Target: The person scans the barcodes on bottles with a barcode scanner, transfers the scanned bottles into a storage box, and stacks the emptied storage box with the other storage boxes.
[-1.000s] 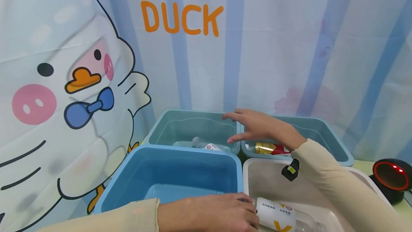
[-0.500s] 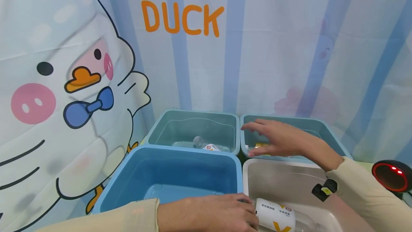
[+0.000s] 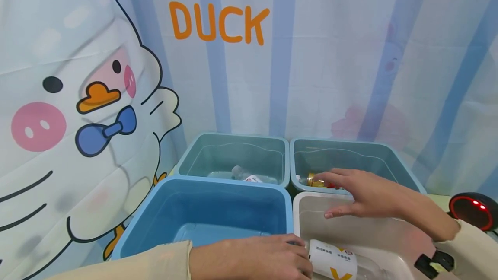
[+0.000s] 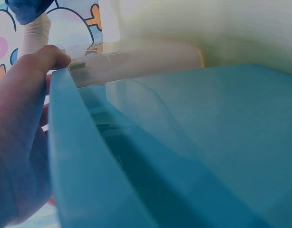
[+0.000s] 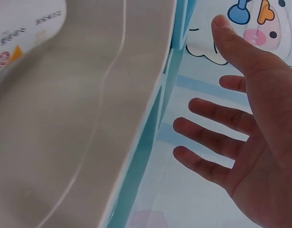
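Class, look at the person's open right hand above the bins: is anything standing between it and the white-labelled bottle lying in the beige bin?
Nothing visible does. The right hand hovers open over the far rim of the beige bin, and the bottle lies below in the near corner with bare bin floor between. The left hand touches the bottle's left end, off that path.

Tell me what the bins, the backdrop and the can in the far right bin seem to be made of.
Blue bin: apparently moulded plastic, smooth with rounded rims and a soft sheen. White bin: probably the same, matte. Duck backdrop: likely printed fabric or thin sheet, since it shows creases and folds. Gold can: looks like metal, with a shiny reflective surface.
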Motion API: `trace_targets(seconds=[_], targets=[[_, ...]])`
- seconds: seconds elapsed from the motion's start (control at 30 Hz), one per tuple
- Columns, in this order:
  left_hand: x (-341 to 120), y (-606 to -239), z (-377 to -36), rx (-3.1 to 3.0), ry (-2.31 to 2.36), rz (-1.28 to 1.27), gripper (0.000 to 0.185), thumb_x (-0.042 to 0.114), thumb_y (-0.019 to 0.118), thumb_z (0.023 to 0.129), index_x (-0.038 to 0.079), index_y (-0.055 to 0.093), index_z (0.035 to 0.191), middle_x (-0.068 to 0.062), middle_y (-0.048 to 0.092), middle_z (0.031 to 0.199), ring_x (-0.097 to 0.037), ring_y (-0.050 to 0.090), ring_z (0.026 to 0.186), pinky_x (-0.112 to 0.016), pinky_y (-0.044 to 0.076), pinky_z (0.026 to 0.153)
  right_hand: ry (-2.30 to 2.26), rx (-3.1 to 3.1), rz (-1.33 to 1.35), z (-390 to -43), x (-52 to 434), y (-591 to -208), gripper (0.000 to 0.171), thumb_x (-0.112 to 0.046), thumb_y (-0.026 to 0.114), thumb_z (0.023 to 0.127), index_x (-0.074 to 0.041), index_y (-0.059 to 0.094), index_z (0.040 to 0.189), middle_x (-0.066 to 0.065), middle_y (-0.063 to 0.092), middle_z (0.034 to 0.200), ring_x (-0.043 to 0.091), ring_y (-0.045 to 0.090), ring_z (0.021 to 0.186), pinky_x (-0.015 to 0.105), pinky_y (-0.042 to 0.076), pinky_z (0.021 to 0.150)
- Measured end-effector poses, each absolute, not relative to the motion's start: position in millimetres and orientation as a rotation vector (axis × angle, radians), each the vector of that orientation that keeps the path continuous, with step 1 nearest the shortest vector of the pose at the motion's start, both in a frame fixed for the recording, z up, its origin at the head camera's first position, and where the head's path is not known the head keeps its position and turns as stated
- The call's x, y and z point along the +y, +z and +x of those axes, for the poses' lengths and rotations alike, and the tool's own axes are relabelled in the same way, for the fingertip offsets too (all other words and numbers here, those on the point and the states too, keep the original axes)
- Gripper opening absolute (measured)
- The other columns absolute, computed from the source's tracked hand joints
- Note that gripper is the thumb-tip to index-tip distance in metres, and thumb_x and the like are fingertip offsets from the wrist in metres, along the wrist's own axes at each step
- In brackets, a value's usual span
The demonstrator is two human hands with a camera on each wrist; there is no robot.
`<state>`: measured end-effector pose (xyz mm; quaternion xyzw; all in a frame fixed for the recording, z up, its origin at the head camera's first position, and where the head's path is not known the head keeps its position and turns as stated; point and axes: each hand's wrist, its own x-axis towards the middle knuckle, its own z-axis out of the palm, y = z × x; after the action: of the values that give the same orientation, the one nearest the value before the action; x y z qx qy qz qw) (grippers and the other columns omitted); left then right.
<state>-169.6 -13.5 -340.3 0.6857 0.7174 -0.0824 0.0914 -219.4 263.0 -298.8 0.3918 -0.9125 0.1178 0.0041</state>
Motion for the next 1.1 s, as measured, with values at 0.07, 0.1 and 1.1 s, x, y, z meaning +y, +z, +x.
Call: trace_targets(seconds=[0.07,0.1,1.1], targets=[[-13,-340,-169,2.135,-0.245,2.041,0.048,0.049,0.063,0.101,0.028,0.063,0.144,0.015,0.061,0.141,0.001,0.049,0.133,-0.018,0.018,0.118,0.375,-2.884,1.216,-214,268,-301,0.078,-0.07,0.067,0.089,-0.021,0.054,0.149,-0.008,0.063,0.124,0.013,0.066,0.104,0.039,0.058,0.081],[-13,-340,-169,2.137,-0.25,2.045,0.047,0.049,0.063,0.101,0.028,0.064,0.144,0.015,0.062,0.141,0.001,0.049,0.133,-0.018,0.018,0.118,0.38,-2.897,1.215,-212,270,-302,0.078,-0.07,0.067,0.089,-0.021,0.054,0.148,-0.008,0.064,0.122,0.013,0.066,0.103,0.038,0.057,0.08],[-14,-342,-168,2.177,-0.248,2.043,0.053,0.048,0.073,0.092,0.03,0.065,0.142,0.017,0.062,0.139,0.003,0.051,0.13,-0.02,0.02,0.118,0.688,-3.133,1.317,-201,316,-380,0.056,-0.051,0.081,0.088,-0.02,0.063,0.132,-0.019,0.064,0.104,0.001,0.058,0.086,0.03,0.056,0.074]])
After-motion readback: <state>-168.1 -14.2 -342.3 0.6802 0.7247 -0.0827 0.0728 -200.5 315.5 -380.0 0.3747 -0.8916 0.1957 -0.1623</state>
